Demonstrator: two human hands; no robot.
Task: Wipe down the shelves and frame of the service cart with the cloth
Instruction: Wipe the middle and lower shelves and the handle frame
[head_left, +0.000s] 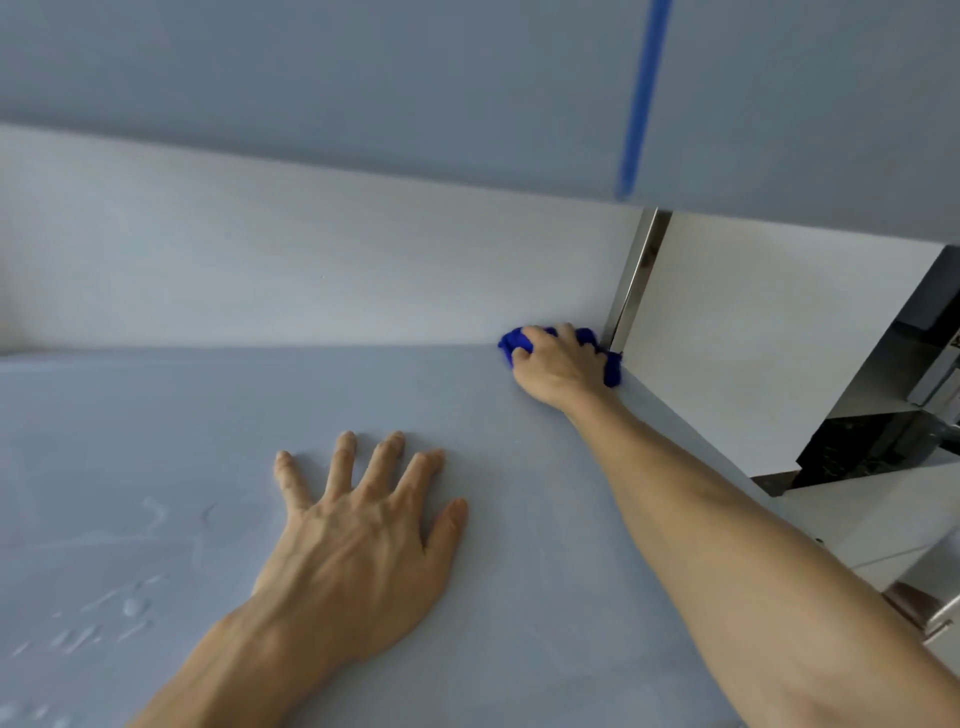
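Left hand: The left hand (358, 551) lies flat on the shelf (519, 597), nearest to us. Its fingers (387, 457) are spread wide open and hold nothing. It seems to be leaning there to steady the person.

Wet marks: To the left of those spread fingers, small drops and streaks (114, 608) shine on the shelf. So this part looks freshly wiped and not dry yet.

Shelf: It is flat, smooth and pale grey-blue. It feels hard, I think, like plastic or painted metal.

Right hand: The right hand (558, 364) is stretched far out to the back corner. Its fingers are curled down tight over the cloth (514, 343), pressing it on the shelf.

Cloth: It is bright blue, soft and all bunched up. Bits poke out on both sides of the fingers.

Post: A shiny metal post (631, 280) stands just past the fingertips, on their right. The cloth's right end is touching its foot or very close.

Above: Another grey shelf hangs over the hands, with a blurry blue stripe (641, 104).

Step now: Wiping the far corner of this shelf.

Next move: Probably rubbing into the corner, then up the post. That needs a firm push and small strokes.
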